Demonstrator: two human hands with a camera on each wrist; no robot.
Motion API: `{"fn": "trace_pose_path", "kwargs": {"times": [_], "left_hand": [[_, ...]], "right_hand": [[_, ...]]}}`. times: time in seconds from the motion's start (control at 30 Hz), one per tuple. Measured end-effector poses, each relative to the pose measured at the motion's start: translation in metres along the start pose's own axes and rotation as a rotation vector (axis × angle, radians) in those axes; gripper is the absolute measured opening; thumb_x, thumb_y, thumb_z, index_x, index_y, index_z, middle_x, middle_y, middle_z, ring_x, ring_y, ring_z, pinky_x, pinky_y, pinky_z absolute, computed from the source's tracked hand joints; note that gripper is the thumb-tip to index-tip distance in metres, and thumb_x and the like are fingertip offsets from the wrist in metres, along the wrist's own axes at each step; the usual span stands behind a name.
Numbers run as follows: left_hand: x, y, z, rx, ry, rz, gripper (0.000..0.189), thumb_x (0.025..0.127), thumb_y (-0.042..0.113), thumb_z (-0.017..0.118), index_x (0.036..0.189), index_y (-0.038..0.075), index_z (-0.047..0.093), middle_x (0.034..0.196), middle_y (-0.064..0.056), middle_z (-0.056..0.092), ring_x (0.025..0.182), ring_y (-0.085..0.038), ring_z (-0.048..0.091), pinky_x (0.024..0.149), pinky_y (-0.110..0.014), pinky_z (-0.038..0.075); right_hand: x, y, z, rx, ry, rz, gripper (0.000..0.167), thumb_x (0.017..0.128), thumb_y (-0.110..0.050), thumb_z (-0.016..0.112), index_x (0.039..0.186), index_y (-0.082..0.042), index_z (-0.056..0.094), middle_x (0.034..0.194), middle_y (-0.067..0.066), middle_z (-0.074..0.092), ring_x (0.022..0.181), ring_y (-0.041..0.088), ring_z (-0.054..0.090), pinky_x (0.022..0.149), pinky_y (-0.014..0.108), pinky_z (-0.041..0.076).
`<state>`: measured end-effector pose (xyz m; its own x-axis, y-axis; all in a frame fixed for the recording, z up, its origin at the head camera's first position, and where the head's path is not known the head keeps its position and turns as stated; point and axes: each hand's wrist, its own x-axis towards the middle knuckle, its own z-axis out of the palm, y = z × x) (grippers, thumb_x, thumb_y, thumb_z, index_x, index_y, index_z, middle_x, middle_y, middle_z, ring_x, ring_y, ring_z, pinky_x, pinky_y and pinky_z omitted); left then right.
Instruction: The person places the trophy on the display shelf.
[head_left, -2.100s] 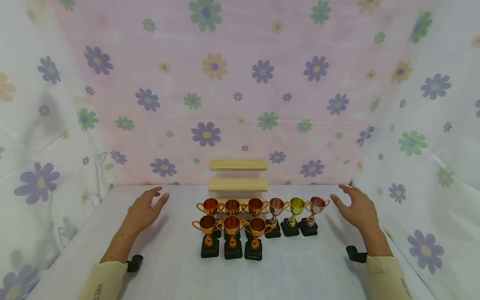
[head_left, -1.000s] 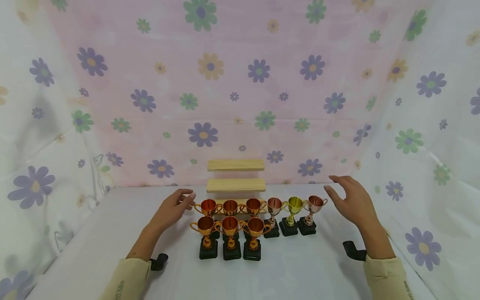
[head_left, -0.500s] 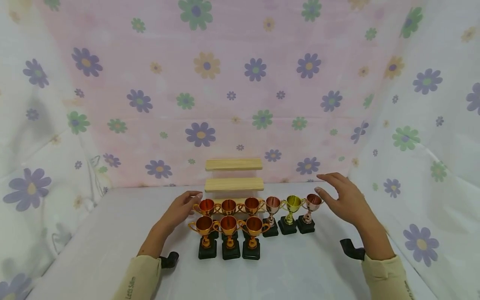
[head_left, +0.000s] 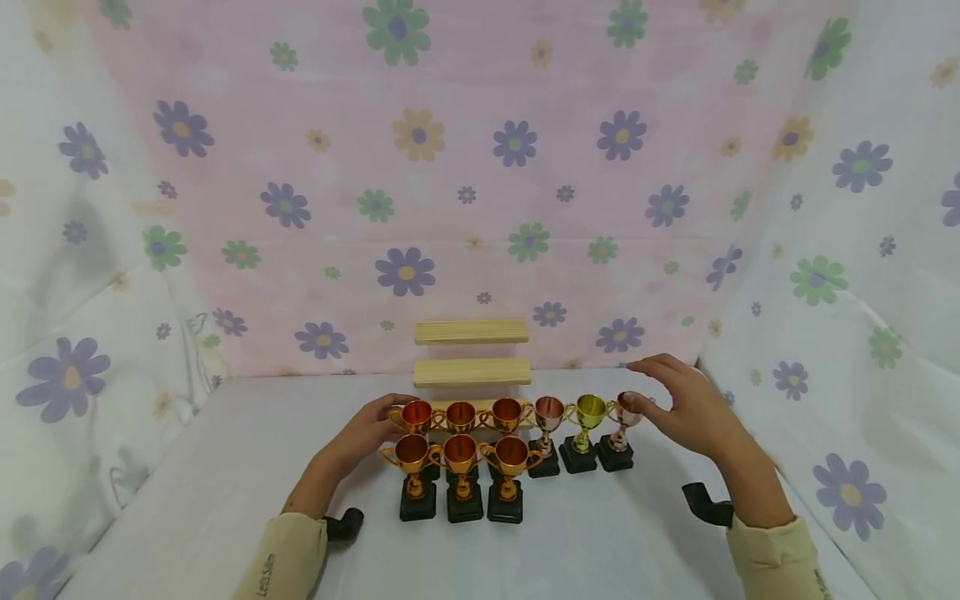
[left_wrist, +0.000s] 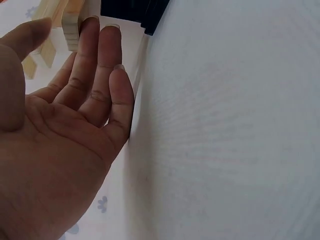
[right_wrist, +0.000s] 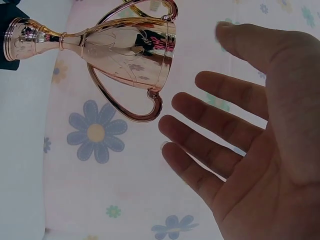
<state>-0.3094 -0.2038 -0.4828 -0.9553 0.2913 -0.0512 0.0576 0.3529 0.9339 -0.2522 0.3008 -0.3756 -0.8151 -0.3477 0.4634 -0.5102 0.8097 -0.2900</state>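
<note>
Small trophy cups with black bases stand on the white table in the head view. Orange-gold trophies (head_left: 460,457) form two rows at the left. To their right stand a rose-gold trophy (head_left: 550,410), a yellow-gold trophy (head_left: 589,410) and, at the end, another rose-gold trophy (head_left: 621,419). My left hand (head_left: 369,433) is beside the back row's left end; its fingers (left_wrist: 90,70) stretch toward a wooden step and a dark base (left_wrist: 132,9) in the left wrist view. My right hand (head_left: 686,410) has its fingers spread at the end rose-gold trophy (right_wrist: 130,52), apart from its handle in the right wrist view.
Behind the trophies rises a stepped wooden rack, with an upper step (head_left: 471,332) and a middle step (head_left: 471,372); its lowest step is partly hidden by cups. Flower-printed cloth (head_left: 480,167) closes the back and sides. The white tabletop (head_left: 585,542) extends in front.
My left hand has moved right, up to the left end of the trophies. My right hand has come left toward the end rose-gold trophy. The trophies stand where they were.
</note>
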Motion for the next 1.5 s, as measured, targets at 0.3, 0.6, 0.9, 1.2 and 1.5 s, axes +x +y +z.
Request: {"fn": "trace_pose_path", "kwargs": {"times": [0.3,0.6,0.9,1.2,1.5], "left_hand": [[0.0,-0.008,-0.003,-0.018,-0.035,0.012,0.046,0.107,0.017,0.058,0.152,0.013,0.055,0.133,-0.007,0.071,0.132,-0.033,0.059,0.119,-0.068,0.031],[0.001,-0.012,-0.002,-0.059,-0.071,0.026,0.048,0.108,0.021,0.059,0.154,0.012,0.051,0.134,-0.008,0.071,0.132,-0.035,0.061,0.122,-0.067,0.026],[0.0,-0.014,-0.002,-0.069,-0.069,0.019,0.049,0.106,0.017,0.062,0.154,0.012,0.052,0.133,-0.009,0.071,0.133,-0.034,0.06,0.122,-0.065,0.028],[0.003,-0.012,-0.001,-0.056,-0.055,0.023,0.046,0.108,0.022,0.06,0.153,0.013,0.054,0.132,-0.006,0.072,0.136,-0.033,0.057,0.123,-0.067,0.023],[0.001,-0.013,0.0,-0.073,-0.046,0.003,0.046,0.107,0.02,0.062,0.152,0.012,0.055,0.13,-0.006,0.073,0.132,-0.033,0.06,0.123,-0.067,0.024]], "right_hand": [[-0.002,0.002,0.002,0.015,-0.054,-0.029,0.049,0.091,-0.017,0.086,0.136,-0.007,0.069,0.133,0.011,0.068,0.119,0.037,0.066,0.092,0.059,0.057],[-0.001,0.003,0.004,0.034,-0.104,-0.066,0.051,0.088,-0.017,0.088,0.134,-0.007,0.07,0.13,0.01,0.068,0.104,0.025,0.068,0.086,0.052,0.058],[0.001,0.009,0.009,0.066,-0.145,-0.078,0.056,0.084,-0.011,0.09,0.136,-0.005,0.068,0.109,-0.003,0.068,0.092,0.014,0.067,0.08,0.039,0.059],[0.0,0.009,0.005,0.039,-0.145,-0.082,0.049,0.085,-0.012,0.09,0.129,-0.005,0.072,0.1,-0.007,0.068,0.088,0.014,0.065,0.08,0.042,0.057],[0.0,0.007,0.006,0.029,-0.152,-0.076,0.043,0.085,-0.014,0.09,0.124,-0.006,0.074,0.1,-0.007,0.068,0.088,0.012,0.065,0.077,0.038,0.057]]}}
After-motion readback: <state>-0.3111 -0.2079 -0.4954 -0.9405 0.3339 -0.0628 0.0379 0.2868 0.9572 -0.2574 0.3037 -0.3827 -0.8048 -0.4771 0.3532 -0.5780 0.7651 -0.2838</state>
